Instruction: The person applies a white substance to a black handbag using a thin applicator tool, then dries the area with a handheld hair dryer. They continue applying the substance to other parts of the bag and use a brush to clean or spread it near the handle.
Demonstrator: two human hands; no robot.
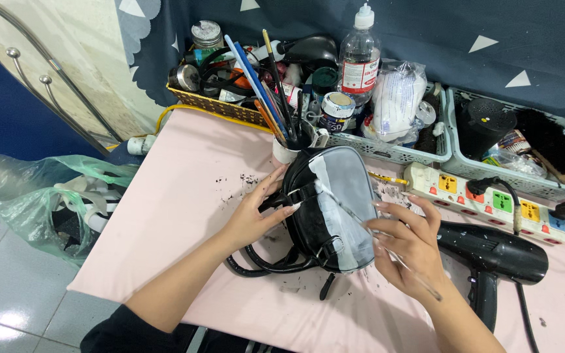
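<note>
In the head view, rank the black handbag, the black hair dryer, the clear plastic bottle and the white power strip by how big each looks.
1. Black handbag, largest.
2. White power strip and black hair dryer: look alike, so unranked; the dryer lies nearer the camera.
3. Clear plastic bottle, smallest, though farthest back and partly hidden.

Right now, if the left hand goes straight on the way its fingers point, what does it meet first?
The left hand points right, and its fingertips already touch the black and grey handbag, so the bag comes first.
</note>
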